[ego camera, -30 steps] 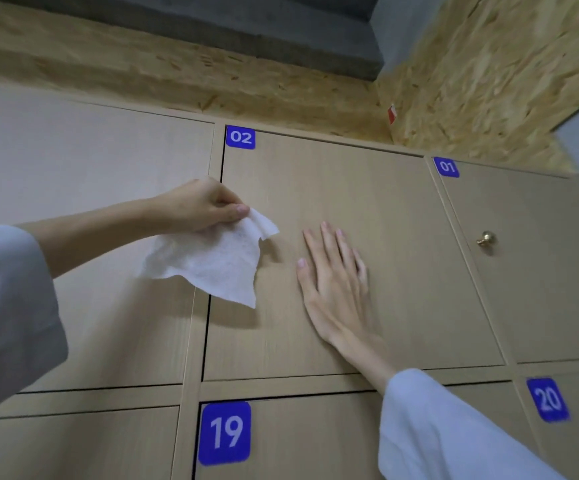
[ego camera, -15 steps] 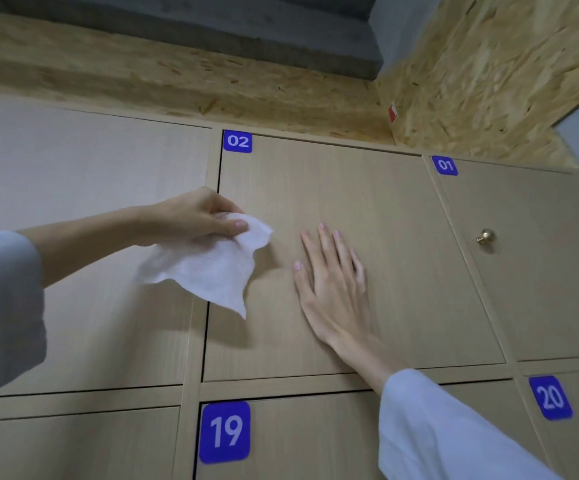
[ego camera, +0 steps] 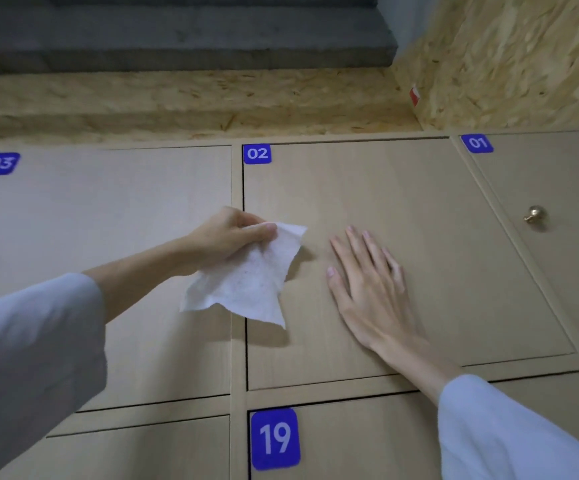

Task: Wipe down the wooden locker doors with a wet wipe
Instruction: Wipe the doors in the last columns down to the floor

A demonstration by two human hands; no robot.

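A wall of light wooden locker doors fills the view. My left hand [ego camera: 227, 237] grips a crumpled white wet wipe [ego camera: 250, 282] in front of the gap between door 03 [ego camera: 101, 209] and door 02 [ego camera: 402, 188]. The wipe hangs loose below my fingers and shows faint reddish marks. My right hand [ego camera: 367, 282] lies flat with straight fingers on door 02, just right of the wipe.
Door 01 [ego camera: 558, 258] at the right carries a small brass knob [ego camera: 534, 215]. Door 19 [ego camera: 350, 441] lies below door 02. Rough chipboard [ego camera: 191, 102] runs above the lockers and along the right wall; a grey ledge sits higher up.
The camera has swung left and down a little, bringing the 03 label into view. My left hand with the wipe has dropped slightly. My right hand stays flat on door 02.
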